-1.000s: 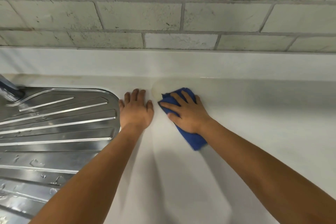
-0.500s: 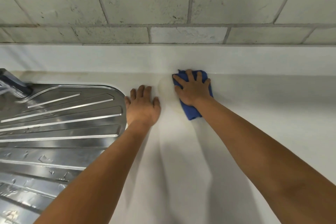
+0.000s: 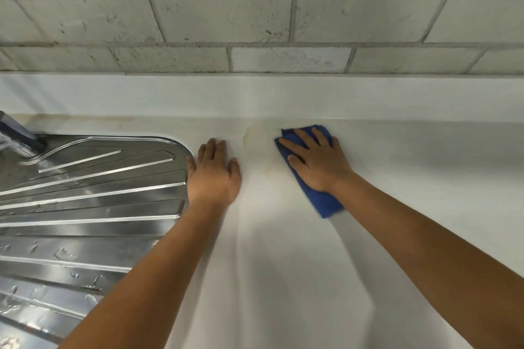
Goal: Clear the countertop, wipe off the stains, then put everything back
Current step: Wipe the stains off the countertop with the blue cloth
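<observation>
My right hand (image 3: 319, 163) presses flat on a blue cloth (image 3: 324, 201) lying on the white countertop (image 3: 283, 263), close to the back upstand. A pale yellowish ring stain (image 3: 259, 150) shows on the counter just left of the cloth. My left hand (image 3: 214, 174) rests flat on the counter with straight fingers, between the stain and the steel drainboard. It holds nothing.
A ribbed stainless steel drainboard (image 3: 85, 207) with water drops fills the left side. A tap base (image 3: 17, 136) stands at its far left corner. A grey brick wall (image 3: 255, 22) rises behind the white upstand (image 3: 283, 96). Bare white counter stretches to the right.
My right hand slid the cloth away from the back edge toward me and slightly right, after pushing it back a moment earlier. My left hand stayed planted.
</observation>
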